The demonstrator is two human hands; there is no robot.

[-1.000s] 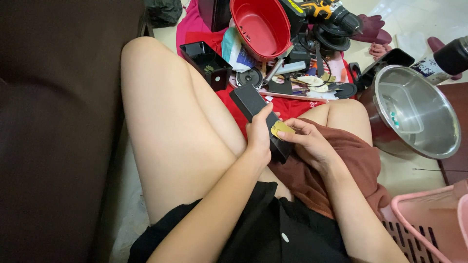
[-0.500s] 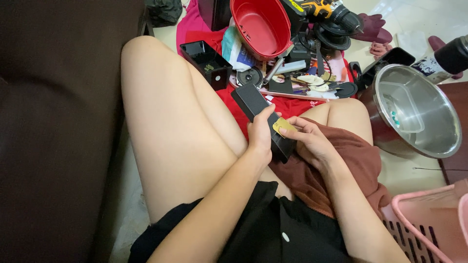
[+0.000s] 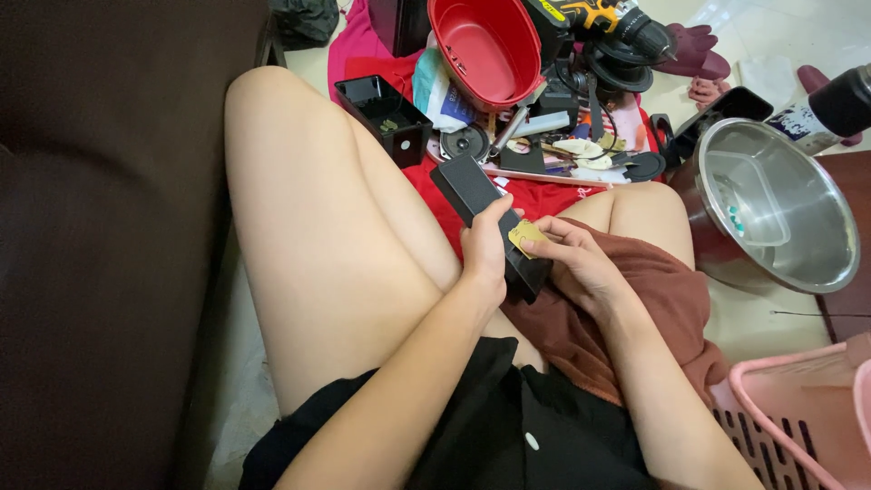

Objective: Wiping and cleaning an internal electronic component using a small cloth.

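I sit on the floor and my left hand (image 3: 487,252) is closed around a long black box (image 3: 481,213), which lies tilted over my lap, its far end pointing to the clutter in front of me. My right hand (image 3: 581,268) pinches a small yellow piece (image 3: 526,236) between thumb and fingers and holds it against the near part of the box. I judge that the work is in the middle: the piece touches the box, but I cannot tell if it already sits in its place, so the fitting seems not finished. About the containers: far from me stands a red plastic tub (image 3: 485,45), and it looks empty inside. On the right is a steel bowl (image 3: 771,213); inside it lies 1 clear plastic tray and some tiny green bits. A small black open box (image 3: 386,113) stands on the far left beside my knee, with something small and pale at its bottom. At the near right corner is a pink basket (image 3: 798,408), but its content is out of view. Behind the tub lies a yellow and black drill (image 3: 608,23).
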